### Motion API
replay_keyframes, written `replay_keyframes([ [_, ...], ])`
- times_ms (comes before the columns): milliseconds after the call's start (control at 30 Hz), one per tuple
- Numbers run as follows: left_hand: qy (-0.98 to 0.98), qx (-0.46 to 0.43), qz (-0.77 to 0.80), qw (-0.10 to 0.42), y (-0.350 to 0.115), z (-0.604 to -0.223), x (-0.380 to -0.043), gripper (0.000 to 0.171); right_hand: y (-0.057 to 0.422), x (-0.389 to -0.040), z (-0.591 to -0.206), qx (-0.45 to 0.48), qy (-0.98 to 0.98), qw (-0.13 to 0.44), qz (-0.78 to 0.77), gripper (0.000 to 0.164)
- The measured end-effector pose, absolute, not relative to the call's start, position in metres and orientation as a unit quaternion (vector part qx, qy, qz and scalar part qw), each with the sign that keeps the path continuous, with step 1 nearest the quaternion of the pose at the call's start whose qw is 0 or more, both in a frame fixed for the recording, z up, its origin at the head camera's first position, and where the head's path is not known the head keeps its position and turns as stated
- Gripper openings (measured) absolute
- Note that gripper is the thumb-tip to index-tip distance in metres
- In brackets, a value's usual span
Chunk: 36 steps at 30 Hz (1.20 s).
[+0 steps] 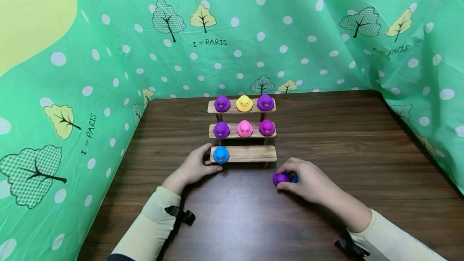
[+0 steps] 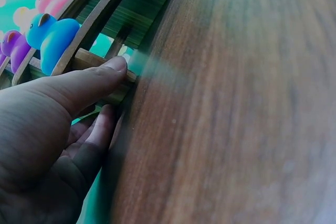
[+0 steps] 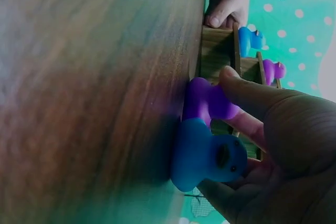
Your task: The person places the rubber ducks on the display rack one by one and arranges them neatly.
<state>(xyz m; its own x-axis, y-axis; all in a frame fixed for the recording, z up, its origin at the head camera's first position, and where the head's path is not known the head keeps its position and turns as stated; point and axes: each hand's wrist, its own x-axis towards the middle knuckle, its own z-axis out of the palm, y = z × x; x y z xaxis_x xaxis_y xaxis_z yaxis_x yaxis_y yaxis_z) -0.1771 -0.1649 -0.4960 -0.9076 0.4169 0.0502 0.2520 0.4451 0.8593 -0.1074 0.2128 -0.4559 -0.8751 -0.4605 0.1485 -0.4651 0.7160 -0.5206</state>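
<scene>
A three-tier wooden stand holds small rubber ducks. My left hand grips its lower left end, thumb along the front by the leg in the left wrist view. Beside that hand a blue duck sits at the left end of the lowest shelf. At the right of the stand's front, my right hand pinches a purple duck low at the table. Next to it a second blue duck lies within the same hand, against the purple one; in the head view the fingers mostly hide it.
On the top shelf a yellow duck sits between two purple ones. The middle shelf bears a pink duck between two more purple ducks. Under everything is a dark wooden table, bordered by a green dotted cloth.
</scene>
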Motion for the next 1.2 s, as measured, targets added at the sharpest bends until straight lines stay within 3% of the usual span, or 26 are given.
replay_keyframes([
  [600,0.848,0.196,0.484,0.088,-0.165,-0.496,-0.177,0.072,0.216,-0.106,-0.453,0.229,-0.926,0.004,0.302,0.032],
  [1200,0.852,0.196,0.478,0.086,-0.164,-0.494,-0.176,0.071,0.217,-0.107,-0.427,0.257,-0.900,0.073,0.345,0.030],
])
